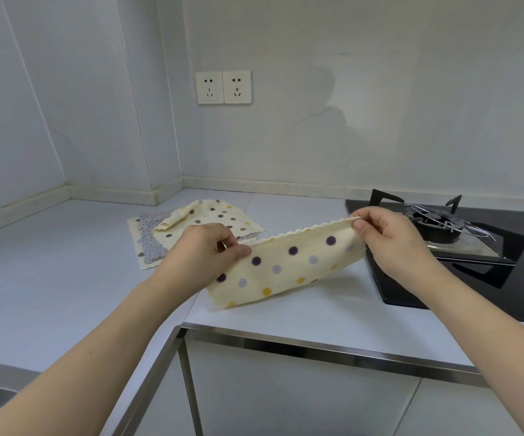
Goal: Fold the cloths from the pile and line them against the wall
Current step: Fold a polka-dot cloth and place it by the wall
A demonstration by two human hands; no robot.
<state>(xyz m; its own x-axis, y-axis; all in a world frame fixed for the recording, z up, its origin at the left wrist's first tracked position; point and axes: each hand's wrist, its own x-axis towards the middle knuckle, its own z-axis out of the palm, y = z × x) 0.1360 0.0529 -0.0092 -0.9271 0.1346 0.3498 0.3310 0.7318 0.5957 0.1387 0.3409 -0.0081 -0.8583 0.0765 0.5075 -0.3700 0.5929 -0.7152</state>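
At the centre of the frame we hold one cream cloth [289,269] stretched between our two hands, its soft fabric dotted with purple, lilac and yellow spots and its upper edge cut in a zigzag. Our left hand [204,250] pinches the left end, and our right hand [386,234] pinches the upper right corner; the lower fold sags to the pale, smooth counter [50,278]. Just behind, left of centre, the pile [191,228] lies flat on the counter near the wall [317,89], well short of touching it: we count at least two cream spotted cloths and one lilac patterned one. On the right sits a glossy black hob [462,272] with one metal burner. Two white sockets [223,87] are mounted on the wall.
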